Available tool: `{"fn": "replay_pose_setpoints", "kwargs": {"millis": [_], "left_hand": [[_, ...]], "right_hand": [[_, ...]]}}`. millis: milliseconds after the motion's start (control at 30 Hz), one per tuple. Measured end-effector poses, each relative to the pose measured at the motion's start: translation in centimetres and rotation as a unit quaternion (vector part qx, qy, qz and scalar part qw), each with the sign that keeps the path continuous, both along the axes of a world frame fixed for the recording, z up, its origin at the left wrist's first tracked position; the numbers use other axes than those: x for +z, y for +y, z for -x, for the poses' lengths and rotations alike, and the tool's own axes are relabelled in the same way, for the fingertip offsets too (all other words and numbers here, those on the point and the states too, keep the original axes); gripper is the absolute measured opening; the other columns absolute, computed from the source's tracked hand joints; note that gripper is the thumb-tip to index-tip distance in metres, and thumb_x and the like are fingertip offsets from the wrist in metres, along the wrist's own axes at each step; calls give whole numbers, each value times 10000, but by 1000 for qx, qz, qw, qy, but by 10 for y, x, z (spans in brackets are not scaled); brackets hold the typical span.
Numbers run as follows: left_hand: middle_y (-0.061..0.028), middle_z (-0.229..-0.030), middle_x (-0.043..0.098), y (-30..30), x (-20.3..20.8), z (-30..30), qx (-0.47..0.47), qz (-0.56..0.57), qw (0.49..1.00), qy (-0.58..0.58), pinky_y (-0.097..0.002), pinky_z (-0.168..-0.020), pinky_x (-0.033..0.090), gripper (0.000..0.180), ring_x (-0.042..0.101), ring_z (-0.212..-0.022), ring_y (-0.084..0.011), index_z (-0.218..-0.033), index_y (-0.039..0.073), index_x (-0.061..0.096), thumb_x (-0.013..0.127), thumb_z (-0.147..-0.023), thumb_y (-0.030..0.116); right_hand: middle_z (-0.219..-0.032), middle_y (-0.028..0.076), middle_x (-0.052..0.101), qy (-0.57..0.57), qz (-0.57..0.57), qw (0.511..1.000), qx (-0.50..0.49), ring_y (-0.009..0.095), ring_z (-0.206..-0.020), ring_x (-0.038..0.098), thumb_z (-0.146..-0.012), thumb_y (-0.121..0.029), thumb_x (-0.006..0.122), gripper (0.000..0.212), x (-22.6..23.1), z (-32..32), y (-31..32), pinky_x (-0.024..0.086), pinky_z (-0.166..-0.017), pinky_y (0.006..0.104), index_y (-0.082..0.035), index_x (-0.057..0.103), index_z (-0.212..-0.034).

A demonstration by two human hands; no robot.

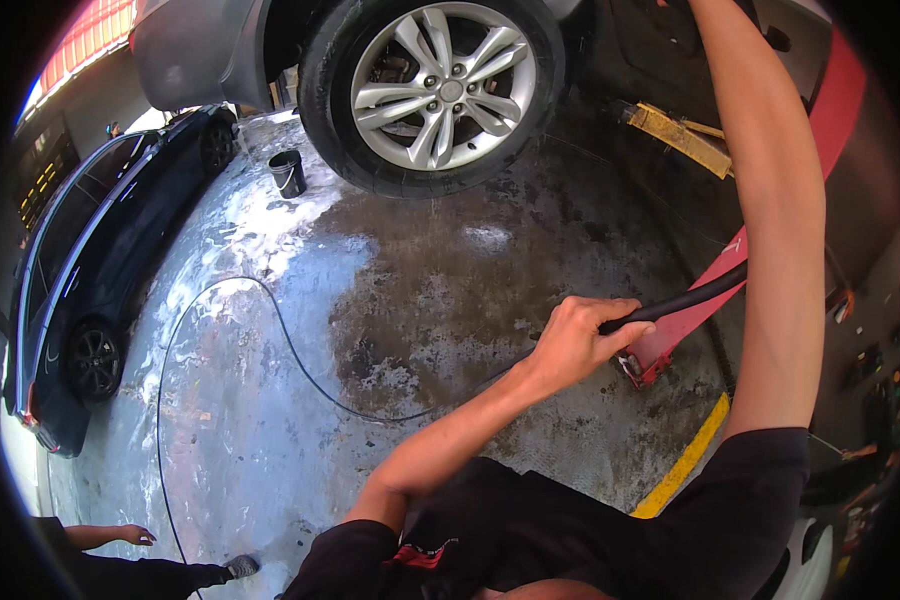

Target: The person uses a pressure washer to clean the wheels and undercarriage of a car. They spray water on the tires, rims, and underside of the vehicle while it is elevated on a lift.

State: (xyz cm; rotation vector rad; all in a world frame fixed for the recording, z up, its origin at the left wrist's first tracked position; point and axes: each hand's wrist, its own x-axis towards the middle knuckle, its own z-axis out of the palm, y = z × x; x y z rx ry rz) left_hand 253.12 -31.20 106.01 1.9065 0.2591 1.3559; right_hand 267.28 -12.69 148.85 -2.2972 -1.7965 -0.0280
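Observation:
My left hand (575,338) is closed around a thick black hose (705,290), thumb and fingers wrapped on it. The hose runs off to the right and passes behind my right forearm (775,200). My right arm reaches up past the top edge, so what that hand does is hidden. Ahead of me, a raised car's wheel (445,90) hangs above the wet floor, its silver spokes and black tyre in plain sight. A thin dark hose (300,360) loops over the floor and disappears behind my left forearm.
A dark car (100,270) stands at the left, with a black bucket (288,174) between it and the wheel. The red lift post (690,315) and a yellow lift arm (680,138) are to the right. Another person's hand (137,535) shows at lower left. Foam streaks the floor (260,230).

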Motion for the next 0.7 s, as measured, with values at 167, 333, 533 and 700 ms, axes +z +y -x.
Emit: {"fn": "replay_pose_setpoints", "kwargs": {"millis": [167, 333, 533, 700], "left_hand": [[-217, -904, 751, -28, -3, -14, -29, 27, 999, 30, -347, -641, 552, 377, 717, -690, -244, -1084, -72, 744, 789, -915, 262], [-203, -828, 730, -54, -19, -10, 0, 37, 999, 32, -378, -638, 533, 348, 697, -657, -292, -1061, -29, 761, 764, -930, 294], [-203, -948, 751, -91, -43, 8, 23, 114, 987, 109, -390, -695, 538, 423, 707, -755, -310, -1080, -14, 764, 768, -914, 376], [-203, -1022, 758, -113, -99, 9, 38, 180, 972, 144, -398, -790, 538, 453, 718, -862, -290, -1129, -35, 747, 770, -916, 365]], "right_hand": [[-699, 36, 588, 152, 108, 980, -64, 190, -580, 550, -952, -213, 673, 154, -10, -51, -7, 508, -584, 403, -191, 695, -1103], [-652, 39, 566, 77, 47, 994, -55, 197, -583, 556, -952, -220, 674, 162, -49, -47, -38, 507, -574, 407, -192, 693, -1110], [-708, 63, 632, 115, -38, 993, -5, 204, -580, 577, -880, -228, 764, 132, -96, -71, -69, 510, -563, 412, -188, 747, -1004], [-746, 71, 653, 191, -109, 975, -13, 192, -599, 602, -871, -238, 779, 238, -150, -99, -95, 519, -531, 398, -142, 734, -1084]]}}
